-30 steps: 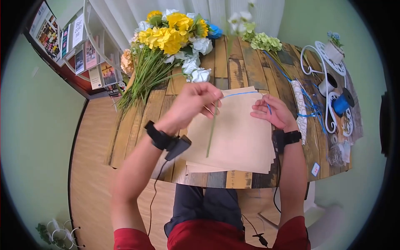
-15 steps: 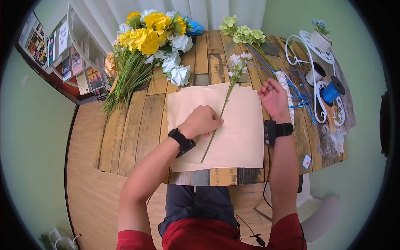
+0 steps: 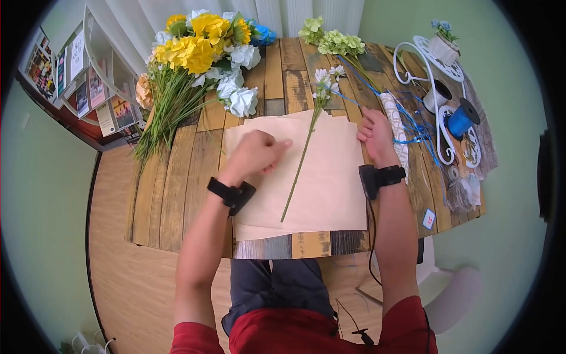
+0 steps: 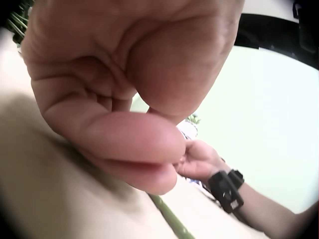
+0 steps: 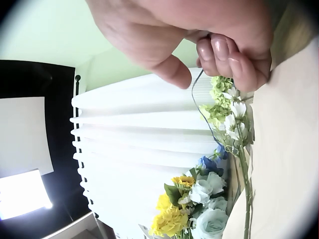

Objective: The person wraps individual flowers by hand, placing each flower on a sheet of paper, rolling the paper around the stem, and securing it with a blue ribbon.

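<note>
Left hand [image 3: 254,154]: above the paper, fingers loosely bent, a gap between them and the thumb, nothing held

Right hand [image 3: 375,131]: palm up, fingers curled on a thin blue ribbon [image 5: 194,95], thumb apart

Ribbon: one stretch from the right hand's fingers toward the white flower's head

White flower [image 3: 322,88]: between the hands, stem slanting across the paper, untouched by the left hand; head farther out than both hands, past the paper's far edge

Paper [image 3: 333,189]: tan, several sheets, below the left hand and between the hands

Roll [image 3: 394,127]: white, patterned, just beside the right hand, on its outer side

Spools: white one [image 3: 436,97] and blue one [image 3: 462,120], right of the right hand

Green flowers [image 3: 342,44]: beyond the right hand

Yellow flowers [image 3: 188,52] and pale blue flowers [image 3: 242,101]: beyond the left hand

Card [image 3: 428,219]: nearer the body than the right hand, to its right
</note>
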Demonstrator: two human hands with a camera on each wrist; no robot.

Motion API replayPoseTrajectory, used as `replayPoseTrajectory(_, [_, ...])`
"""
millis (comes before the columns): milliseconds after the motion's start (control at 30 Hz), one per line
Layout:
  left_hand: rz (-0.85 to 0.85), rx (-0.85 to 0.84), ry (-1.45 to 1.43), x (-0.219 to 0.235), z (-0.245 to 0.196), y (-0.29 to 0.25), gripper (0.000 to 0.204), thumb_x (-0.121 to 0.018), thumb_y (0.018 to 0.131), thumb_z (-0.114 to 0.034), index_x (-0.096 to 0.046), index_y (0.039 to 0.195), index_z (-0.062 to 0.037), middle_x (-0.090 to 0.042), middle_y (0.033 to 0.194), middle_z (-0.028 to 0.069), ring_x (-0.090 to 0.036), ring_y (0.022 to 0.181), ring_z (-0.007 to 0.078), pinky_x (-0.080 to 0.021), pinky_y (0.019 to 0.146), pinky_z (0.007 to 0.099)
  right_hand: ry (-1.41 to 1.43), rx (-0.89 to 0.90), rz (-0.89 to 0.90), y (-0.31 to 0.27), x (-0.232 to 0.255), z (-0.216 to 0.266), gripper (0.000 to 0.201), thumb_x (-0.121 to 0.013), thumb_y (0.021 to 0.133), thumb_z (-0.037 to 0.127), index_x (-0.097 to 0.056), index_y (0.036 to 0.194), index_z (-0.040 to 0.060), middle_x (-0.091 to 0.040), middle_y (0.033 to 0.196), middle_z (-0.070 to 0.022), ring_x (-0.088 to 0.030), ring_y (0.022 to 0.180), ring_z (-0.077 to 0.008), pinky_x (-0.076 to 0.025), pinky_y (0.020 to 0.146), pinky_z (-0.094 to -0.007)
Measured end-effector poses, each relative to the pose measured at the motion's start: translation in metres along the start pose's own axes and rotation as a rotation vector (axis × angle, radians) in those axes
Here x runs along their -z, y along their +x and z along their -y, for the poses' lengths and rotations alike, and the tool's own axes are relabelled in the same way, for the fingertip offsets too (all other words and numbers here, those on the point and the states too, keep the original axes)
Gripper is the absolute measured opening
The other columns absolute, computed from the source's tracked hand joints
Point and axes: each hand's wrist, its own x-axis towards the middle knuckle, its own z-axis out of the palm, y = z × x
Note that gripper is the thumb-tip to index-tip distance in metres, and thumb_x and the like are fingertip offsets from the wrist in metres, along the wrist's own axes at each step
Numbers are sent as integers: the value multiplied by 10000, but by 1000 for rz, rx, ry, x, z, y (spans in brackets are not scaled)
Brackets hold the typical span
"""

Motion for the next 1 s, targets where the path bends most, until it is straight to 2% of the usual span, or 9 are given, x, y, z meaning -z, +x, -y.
replayPoseTrajectory(33, [2,1,1,7,9,0,449,-684,885,-389,-643,721,28,-626,603,90,-629,530,194,-502,504,299,-150,0,-71,-3,-5,4,246,-547,967,211,-417,776,126,-368,623,39,-331,453,-80,-320,431,-273])
replayPoseTrajectory(100, [-489,-184,330,20,26,2,443,-738,817,-405,-663,797,31,-657,672,112,-655,626,244,-525,604,344,-261,20,-131,-6,-9,7,260,-540,964,226,-428,757,116,-359,605,40,-323,443,-83,-309,418,-276])
replayPoseTrajectory(200, [-494,-53,405,28,40,-5,467,-775,744,-428,-668,851,14,-693,779,158,-674,793,306,-519,739,383,-496,56,-231,-11,-12,12,298,-521,964,251,-451,720,96,-348,575,40,-318,432,-85,-299,404,-278])
replayPoseTrajectory(433, [-369,-89,268,34,54,-1,361,-804,712,-321,-681,797,8,-673,695,138,-657,649,270,-514,635,361,-501,43,-191,-2,4,9,344,-503,968,284,-542,729,40,-483,587,-4,-420,437,-101,-349,420,-279])
replayPoseTrajectory(533, [-349,-102,58,38,61,3,302,-766,794,-223,-667,757,60,-570,577,46,-529,543,109,-438,528,285,-614,66,-238,-4,2,5,337,-541,974,307,-582,748,59,-541,637,1,-516,481,-88,-394,436,-240])
replayPoseTrajectory(633, [-339,-71,114,41,65,4,287,-745,788,-235,-681,743,41,-626,608,141,-601,552,250,-479,574,355,-913,24,-205,-13,-7,9,376,-601,936,353,-624,721,45,-573,635,-2,-528,483,-90,-401,446,-232])
replayPoseTrajectory(733, [-331,-98,164,39,61,1,268,-740,796,-233,-694,784,31,-648,634,156,-613,574,273,-485,588,365,-1057,-55,-102,-18,-20,13,374,-686,879,349,-618,683,38,-578,610,2,-534,486,-87,-396,445,-224])
replayPoseTrajectory(833, [-493,-232,226,34,60,-3,238,-740,800,-222,-702,789,13,-669,669,163,-623,598,286,-498,612,368,-1182,-3,16,-15,-13,9,331,-736,845,303,-633,690,29,-578,587,2,-523,481,-76,-381,435,-223])
replayPoseTrajectory(1000, [-456,-103,125,42,49,-9,282,-750,810,-256,-680,742,9,-663,653,131,-615,542,212,-503,551,348,-927,-22,36,-18,-13,11,298,-754,834,270,-627,685,45,-577,576,5,-505,460,-66,-358,415,-218])
